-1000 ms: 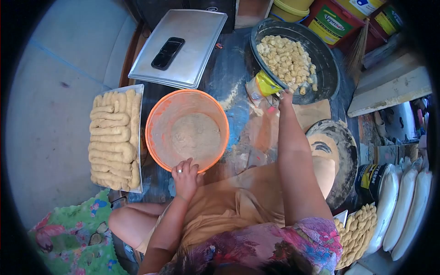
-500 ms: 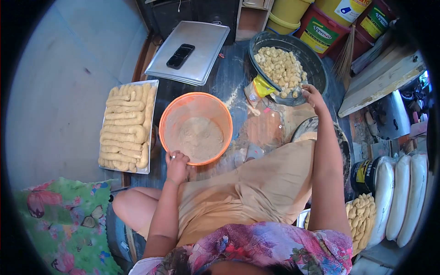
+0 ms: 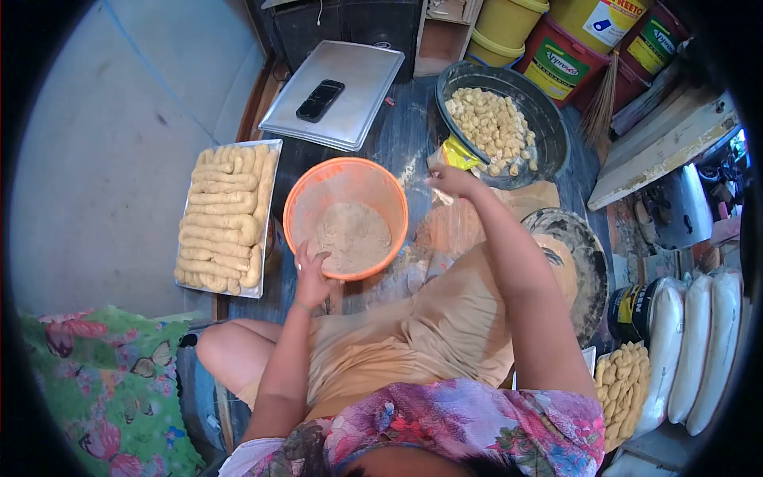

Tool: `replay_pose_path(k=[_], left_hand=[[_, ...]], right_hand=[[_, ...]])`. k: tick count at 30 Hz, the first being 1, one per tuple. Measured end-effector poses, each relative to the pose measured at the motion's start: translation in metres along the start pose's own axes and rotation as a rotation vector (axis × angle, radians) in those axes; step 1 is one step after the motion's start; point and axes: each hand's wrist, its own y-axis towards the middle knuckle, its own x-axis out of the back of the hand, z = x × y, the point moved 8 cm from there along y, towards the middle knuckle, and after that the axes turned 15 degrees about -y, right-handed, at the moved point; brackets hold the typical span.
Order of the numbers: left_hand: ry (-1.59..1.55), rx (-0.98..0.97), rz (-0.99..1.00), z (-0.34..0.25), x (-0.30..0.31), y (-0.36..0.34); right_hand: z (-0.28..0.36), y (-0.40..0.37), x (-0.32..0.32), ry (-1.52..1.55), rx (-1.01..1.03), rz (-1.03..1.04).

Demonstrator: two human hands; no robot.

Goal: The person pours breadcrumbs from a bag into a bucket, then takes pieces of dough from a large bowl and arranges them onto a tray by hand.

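An orange bucket (image 3: pixel 401 208) with pale powder (image 3: pixel 350 237) inside stands before me. My left hand (image 3: pixel 312 277) is at its near rim, fingers spread and nothing held. My right hand (image 3: pixel 451 183) is between the bucket and a dark basin, its fingers bent together beside a yellow-and-white packet (image 3: pixel 458 153); what they hold, if anything, is too small to name. Floured dough pieces (image 3: pixel 491 127) lie in the dark basin (image 3: pixel 554 151). Left of the bucket, a tray (image 3: pixel 273 171) carries long rolls of dough (image 3: pixel 218 219).
A black phone (image 3: pixel 320 101) lies on stacked metal trays (image 3: pixel 367 73). Margarine buckets (image 3: pixel 556 65) stand at the back right. A round floured pan (image 3: pixel 592 274) is beside my leg. Smaller dough pieces (image 3: pixel 624 389) and white wrapped rolls (image 3: pixel 666 350) sit at the lower right.
My right hand has moved left from the dark basin's near edge toward the bucket. The fingers of my left hand have lifted and spread at the bucket's rim.
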Motion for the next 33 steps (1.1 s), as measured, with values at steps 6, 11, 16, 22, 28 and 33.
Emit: replay_pose_path(k=[6, 11, 16, 22, 28, 33], left_hand=[[-0.615, 0.309, -0.455, 0.034, 0.021, -0.014], [-1.018, 0.814, -0.221, 0.070, -0.032, -0.019], [-1.046, 0.604, -0.145, 0.002, -0.051, 0.003], [-0.986, 0.572, -0.114, -0.034, -0.075, 0.082], [-0.962, 0.522, 0.005, -0.037, -0.100, 0.155], [-0.800, 0.480, 0.171, -0.028, -0.092, 0.181]], right_hand=[[0.076, 0.000, -0.065, 0.073, 0.030, 0.306], [0.053, 0.006, -0.109, 0.530, -0.116, 0.278], [-0.004, -0.016, -0.090, 0.684, -0.209, 0.318], [-0.090, -0.044, -0.063, 0.748, -0.445, 0.294], [-0.121, -0.040, -0.028, 0.809, -0.544, 0.101], [-0.139, -0.014, -0.013, 0.833, -0.489, -0.256]])
